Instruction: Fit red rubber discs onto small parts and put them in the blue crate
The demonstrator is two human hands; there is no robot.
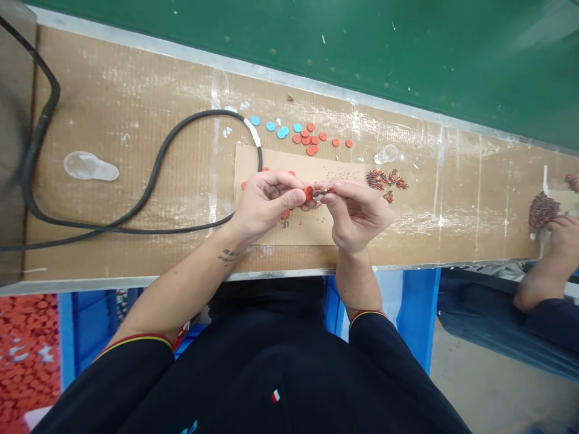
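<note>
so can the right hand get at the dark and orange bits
Likely yes: the dark and orange bits lie beside the right hand, nothing in between, though its fingertips pinch a small piece.

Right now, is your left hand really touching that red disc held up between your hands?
Touching. The head view shows the left hand pinching the red disc between thumb and fingers.

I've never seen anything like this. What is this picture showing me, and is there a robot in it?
No robot here, just a person's bare hands, seen from a camera worn on the head, looking down. The left hand grips a red disc; the right hand pinches a tiny part, too small to make out. Around them lie a cardboard sheet, blue discs, a black cable and a small dark-and-orange pile. Another person's hand is at far right.
</note>
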